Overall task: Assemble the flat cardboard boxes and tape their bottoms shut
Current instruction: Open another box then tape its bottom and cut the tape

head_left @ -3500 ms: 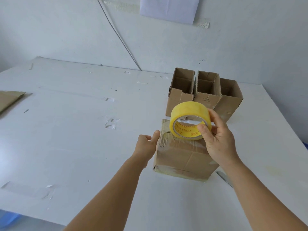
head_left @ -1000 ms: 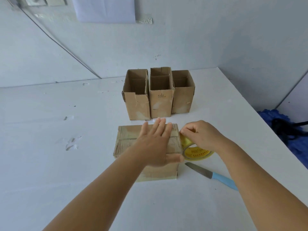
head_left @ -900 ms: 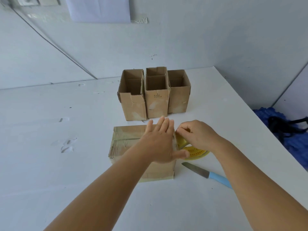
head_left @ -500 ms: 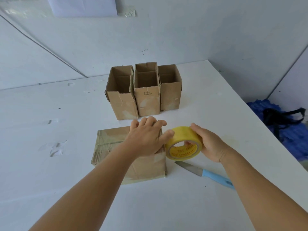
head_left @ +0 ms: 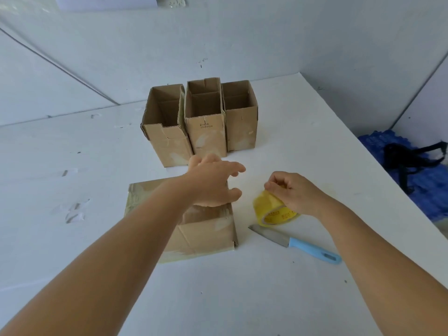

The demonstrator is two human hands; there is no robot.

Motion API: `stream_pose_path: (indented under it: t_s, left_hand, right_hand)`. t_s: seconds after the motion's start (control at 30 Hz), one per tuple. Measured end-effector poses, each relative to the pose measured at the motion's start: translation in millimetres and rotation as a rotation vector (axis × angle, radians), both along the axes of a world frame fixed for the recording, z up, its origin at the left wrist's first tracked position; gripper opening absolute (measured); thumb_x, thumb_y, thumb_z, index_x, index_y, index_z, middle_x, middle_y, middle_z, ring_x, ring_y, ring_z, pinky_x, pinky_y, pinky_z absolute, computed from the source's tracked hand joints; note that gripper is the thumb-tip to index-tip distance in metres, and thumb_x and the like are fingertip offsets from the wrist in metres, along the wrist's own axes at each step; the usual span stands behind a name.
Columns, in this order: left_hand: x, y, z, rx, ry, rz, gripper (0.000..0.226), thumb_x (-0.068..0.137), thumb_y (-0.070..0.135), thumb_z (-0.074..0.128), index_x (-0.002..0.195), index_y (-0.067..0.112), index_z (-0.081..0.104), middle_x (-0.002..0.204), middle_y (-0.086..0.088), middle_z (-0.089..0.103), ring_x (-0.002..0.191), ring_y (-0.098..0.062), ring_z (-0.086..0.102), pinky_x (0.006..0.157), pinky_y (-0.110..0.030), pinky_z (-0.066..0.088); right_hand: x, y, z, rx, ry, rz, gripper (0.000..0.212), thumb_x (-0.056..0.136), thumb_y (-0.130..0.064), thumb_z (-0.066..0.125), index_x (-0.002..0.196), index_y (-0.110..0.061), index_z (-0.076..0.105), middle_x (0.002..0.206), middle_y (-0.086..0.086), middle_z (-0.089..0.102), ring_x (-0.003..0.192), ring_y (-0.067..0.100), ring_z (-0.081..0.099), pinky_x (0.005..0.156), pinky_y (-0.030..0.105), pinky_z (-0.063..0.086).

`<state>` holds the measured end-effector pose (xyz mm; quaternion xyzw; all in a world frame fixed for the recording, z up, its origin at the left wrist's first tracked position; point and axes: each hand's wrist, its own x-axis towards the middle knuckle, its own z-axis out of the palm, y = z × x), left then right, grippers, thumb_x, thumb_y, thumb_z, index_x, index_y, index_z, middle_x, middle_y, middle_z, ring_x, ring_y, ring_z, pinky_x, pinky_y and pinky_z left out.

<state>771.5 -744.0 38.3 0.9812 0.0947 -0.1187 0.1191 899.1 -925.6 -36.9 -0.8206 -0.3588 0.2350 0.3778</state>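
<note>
- A cardboard box is seen lying bottom-up on the white surface at the centre, with shiny tape across its upper face.
- The left hand is held over the box's far right corner, at about 1 o'clock of the box; its fingers are spread and loosely bent, grasping nothing.
- A yellow tape roll is tilted on the surface at 3 o'clock of the box, just beside it.
- The right hand is laid over the roll, its fingers curled and pinching at the roll's top edge.
- A knife with a blue handle is laid flat at 5 o'clock of the roll, near the box's right side.
- Three upright open boxes are lined up side by side, touching, at 12 o'clock of the taped box.
- A blue heap with a black strap is visible beyond the surface's edge at 3 o'clock.
</note>
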Motion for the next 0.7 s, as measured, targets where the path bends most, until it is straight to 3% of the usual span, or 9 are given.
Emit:
stream_pose_path:
  t_s: [0.1,0.17,0.23,0.33,0.5,0.6,0.7]
  left_hand:
    - [11.2,-2.3,8.6,-0.158,0.123,-0.034,0.055,0.084,0.033,0.057,0.134,0.043,0.036,0.107,0.031,0.06,0.098,0.005,0.05,0.102,-0.036,0.028]
    - [15.7,-3.0,11.4,-0.279,0.195,-0.009,0.06,0.083,0.025,0.06,0.136,0.041,0.036,0.099,0.032,0.064,0.083,0.014,0.05,0.095,-0.032,0.038]
    - [17.2,-2.6,13.3,-0.392,0.226,0.013,0.066,0.083,0.018,0.063,0.14,0.037,0.034,0.101,0.028,0.067,0.09,0.013,0.051,0.086,-0.023,0.039]
    - [15.8,-2.6,15.2,-0.455,0.225,0.018,0.068,0.084,0.012,0.063,0.141,0.035,0.034,0.105,0.024,0.068,0.099,0.004,0.052,0.085,-0.019,0.038]
    - [13.1,-4.3,16.6,-0.519,0.201,0.008,0.067,0.086,0.004,0.06,0.142,0.032,0.035,0.112,0.018,0.066,0.079,0.004,0.05,0.082,-0.018,0.037]
    - [11.4,-3.4,15.4,-0.549,0.174,0.006,0.067,0.087,0.003,0.058,0.142,0.032,0.034,0.114,0.016,0.066,0.068,0.005,0.05,0.078,-0.018,0.037]
    - [11.2,-3.2,13.6,-0.563,0.151,0.005,0.067,0.088,0.002,0.056,0.144,0.03,0.033,0.115,0.014,0.066,0.064,0.002,0.048,0.072,-0.016,0.039]
  right_hand:
    - [1.8,-0.5,-1.3,0.002,-0.007,0.013,0.027,0.092,-0.04,0.05,0.07,-0.026,0.056,0.052,-0.012,0.042,0.05,0.007,0.038,0.055,0.026,0.032]
    - [1.8,-1.0,-4.4,0.0,0.007,0.012,0.026,0.092,-0.041,0.05,0.071,-0.027,0.056,0.05,-0.013,0.041,0.048,0.005,0.037,0.054,0.024,0.032]
    - [1.2,-1.7,-8.3,0.001,0.011,0.004,0.025,0.092,-0.041,0.05,0.073,-0.027,0.058,0.051,-0.013,0.043,0.048,0.003,0.038,0.054,0.023,0.032]
    - [-2.4,-3.1,-12.1,0.011,0.018,-0.002,0.024,0.092,-0.042,0.049,0.077,-0.027,0.061,0.059,-0.009,0.049,0.054,0.005,0.043,0.056,0.023,0.035]
    - [-13.9,-7.7,-14.8,0.01,-0.059,-0.048,0.026,0.098,-0.034,0.041,0.096,-0.022,0.064,0.089,0.001,0.065,0.085,0.018,0.057,0.072,0.027,0.042]
    - [-24.5,-15.8,-24.9,0.018,-0.115,-0.222,0.029,0.1,-0.022,0.033,0.107,-0.009,0.058,0.105,0.008,0.061,0.098,0.024,0.053,0.081,0.032,0.041]
    - [-34.4,-24.8,-39.0,-0.069,-0.075,-0.399,0.025,0.096,-0.013,0.036,0.115,-0.007,0.05,0.117,0.011,0.053,0.103,0.024,0.05,0.08,0.028,0.035]
